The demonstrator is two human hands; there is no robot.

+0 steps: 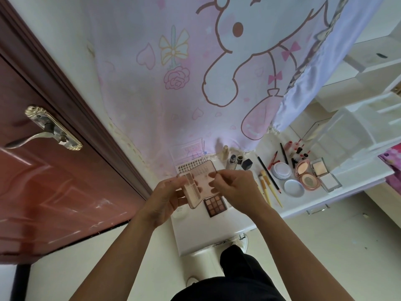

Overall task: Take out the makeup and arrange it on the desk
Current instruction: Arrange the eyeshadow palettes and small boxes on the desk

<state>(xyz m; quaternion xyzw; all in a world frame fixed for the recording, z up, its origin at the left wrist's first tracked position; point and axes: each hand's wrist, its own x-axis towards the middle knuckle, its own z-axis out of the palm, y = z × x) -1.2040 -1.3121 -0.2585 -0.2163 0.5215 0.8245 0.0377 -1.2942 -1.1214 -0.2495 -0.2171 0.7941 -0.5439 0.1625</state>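
Pink makeup case [200, 173], hinged open, is being held just above the near left part of the white desk [206, 233], clear of its surface. Its left edge is being gripped by the left hand [167, 196], with the fingers curled behind it. Its right leaf is being pinched between the thumb and fingertips of the right hand [236, 190].

A brown eyeshadow palette [215, 204] is lying open on the desk directly below the case, and its upper edge is being covered in view by the case's lower corner. Behind the case, a white lash tray [191, 167] is lying in front of a clear box [187, 152] at the foot of the pink cartoon curtain [184, 83].

To the right of the hands, small bottles [231, 161] are standing beside a dark square cap [247, 164]. Further right, yellow-handled brushes [268, 190] and a black pencil [269, 174] are lying side by side. Beyond them, a round white jar [281, 171] and its lid [294, 187] are resting apart, next to an open pink compact [307, 175] and an open white powder compact [324, 174]. Lip products [297, 152] are lying grouped behind these. A red-brown door [54, 170] is standing at the far left.
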